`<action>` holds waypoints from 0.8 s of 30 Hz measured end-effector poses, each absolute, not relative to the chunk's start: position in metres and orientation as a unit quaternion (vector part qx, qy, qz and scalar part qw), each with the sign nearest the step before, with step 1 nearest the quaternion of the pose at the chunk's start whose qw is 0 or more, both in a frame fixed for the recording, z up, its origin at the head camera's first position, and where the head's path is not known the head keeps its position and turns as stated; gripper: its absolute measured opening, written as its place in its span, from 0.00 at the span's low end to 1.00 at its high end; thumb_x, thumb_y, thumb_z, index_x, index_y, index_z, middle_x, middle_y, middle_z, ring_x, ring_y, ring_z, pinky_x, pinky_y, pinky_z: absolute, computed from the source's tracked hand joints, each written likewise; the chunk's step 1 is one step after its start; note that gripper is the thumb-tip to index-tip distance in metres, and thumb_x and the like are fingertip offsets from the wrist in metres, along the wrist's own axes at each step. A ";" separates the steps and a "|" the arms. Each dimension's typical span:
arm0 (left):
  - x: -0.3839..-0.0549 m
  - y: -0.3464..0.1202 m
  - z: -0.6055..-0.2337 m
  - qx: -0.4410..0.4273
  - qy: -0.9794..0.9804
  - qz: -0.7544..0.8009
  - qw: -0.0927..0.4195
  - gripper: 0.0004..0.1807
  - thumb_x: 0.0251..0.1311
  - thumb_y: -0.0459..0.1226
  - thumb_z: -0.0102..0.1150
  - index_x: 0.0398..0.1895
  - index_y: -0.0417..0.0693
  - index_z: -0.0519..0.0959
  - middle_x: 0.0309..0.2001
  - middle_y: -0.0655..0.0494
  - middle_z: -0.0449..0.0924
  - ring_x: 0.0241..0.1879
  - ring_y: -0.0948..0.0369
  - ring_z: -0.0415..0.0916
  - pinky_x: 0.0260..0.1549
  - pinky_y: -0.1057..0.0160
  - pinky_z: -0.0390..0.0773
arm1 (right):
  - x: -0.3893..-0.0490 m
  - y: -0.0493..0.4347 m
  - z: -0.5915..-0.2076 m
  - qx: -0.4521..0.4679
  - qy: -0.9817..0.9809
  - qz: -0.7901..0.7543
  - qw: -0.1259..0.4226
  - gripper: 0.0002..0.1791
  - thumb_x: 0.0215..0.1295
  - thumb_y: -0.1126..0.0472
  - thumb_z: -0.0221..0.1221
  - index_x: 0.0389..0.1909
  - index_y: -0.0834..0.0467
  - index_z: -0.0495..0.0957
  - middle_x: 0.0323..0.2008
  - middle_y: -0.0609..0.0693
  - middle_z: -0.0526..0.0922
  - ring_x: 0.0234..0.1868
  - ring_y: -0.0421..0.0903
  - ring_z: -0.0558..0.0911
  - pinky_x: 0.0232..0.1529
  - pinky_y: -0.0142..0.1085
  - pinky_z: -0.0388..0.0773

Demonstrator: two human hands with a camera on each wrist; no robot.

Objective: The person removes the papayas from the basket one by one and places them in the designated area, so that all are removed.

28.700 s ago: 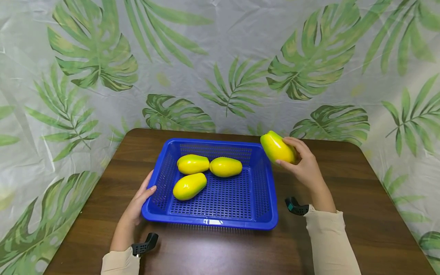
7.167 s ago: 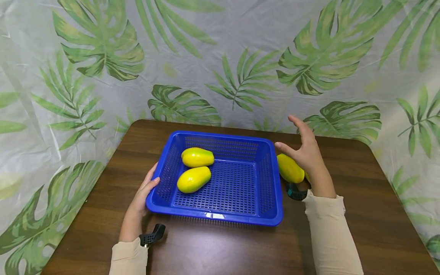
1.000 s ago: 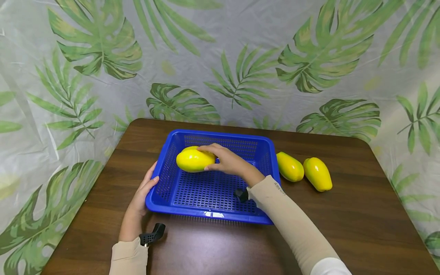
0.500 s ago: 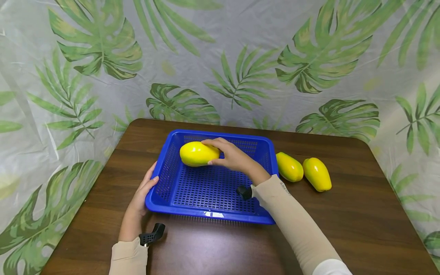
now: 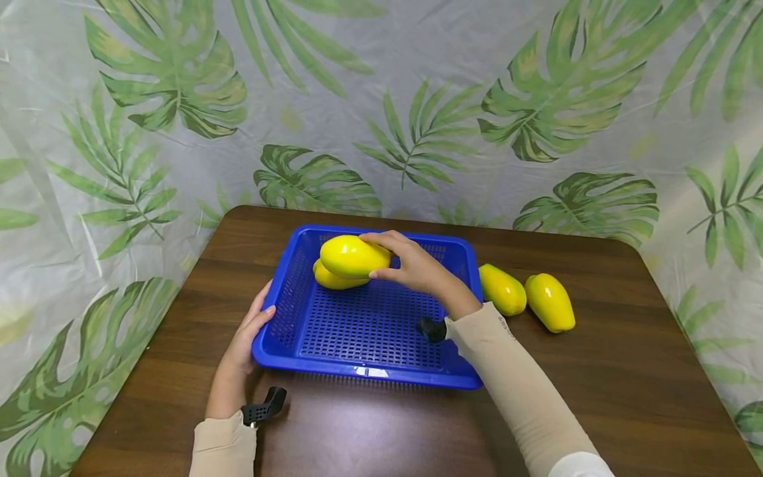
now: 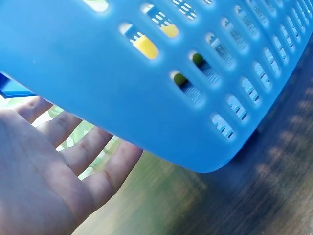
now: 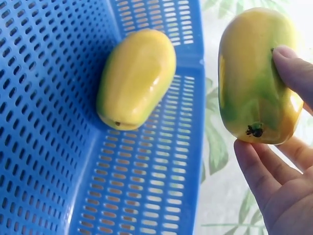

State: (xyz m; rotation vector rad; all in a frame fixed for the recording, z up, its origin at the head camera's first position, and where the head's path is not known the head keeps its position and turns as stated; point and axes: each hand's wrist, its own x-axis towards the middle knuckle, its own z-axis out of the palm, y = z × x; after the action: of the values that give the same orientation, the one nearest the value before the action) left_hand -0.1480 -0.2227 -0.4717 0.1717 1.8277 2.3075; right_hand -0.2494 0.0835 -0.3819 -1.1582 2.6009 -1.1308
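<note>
My right hand (image 5: pixel 411 265) holds a yellow papaya (image 5: pixel 350 257) above the back left part of the blue basket (image 5: pixel 366 372). In the right wrist view this papaya (image 7: pixel 257 78) shows green patches and a dark stem end, pinched between the thumb and fingertips. A second papaya (image 5: pixel 338 281) lies in the basket, partly hidden below the held one; the right wrist view shows it (image 7: pixel 138 81) whole. At the basket's left side, my left hand (image 5: pixel 244 338) holds the rim, thumb over the top. The left wrist view shows its fingers (image 6: pixel 105 171) against the outer wall.
Two more papayas, one beside the basket's right wall (image 5: pixel 503 290) and one further right (image 5: pixel 550 303), lie on the brown wooden table (image 5: pixel 632 371). A leaf-patterned cloth (image 5: pixel 417 99) hangs behind the table. Each wrist carries a black camera mount, like the left one (image 5: pixel 262 407).
Over the last second my right hand lifts the papaya up and rightward, uncovering the one below. Earlier, two papayas were moved from the basket to the table's right. The left hand stays put.
</note>
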 end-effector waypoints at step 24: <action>-0.148 -0.222 -0.472 0.056 0.618 0.779 0.094 0.29 0.68 0.38 0.30 0.70 0.54 0.41 0.67 0.44 0.42 0.58 0.48 0.52 0.48 0.56 0.63 | -0.245 0.113 -0.359 -0.370 0.846 -0.383 -0.005 0.34 0.55 0.56 0.62 0.64 0.50 0.62 0.57 0.50 0.66 0.53 0.45 0.67 0.50 0.44 0.65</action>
State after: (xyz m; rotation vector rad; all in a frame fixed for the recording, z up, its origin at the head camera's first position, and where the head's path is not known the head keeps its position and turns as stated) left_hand -0.1481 -0.2223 -0.4721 0.1656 1.8328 2.3104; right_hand -0.2455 0.1129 -0.3587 -1.1667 2.6667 -1.2079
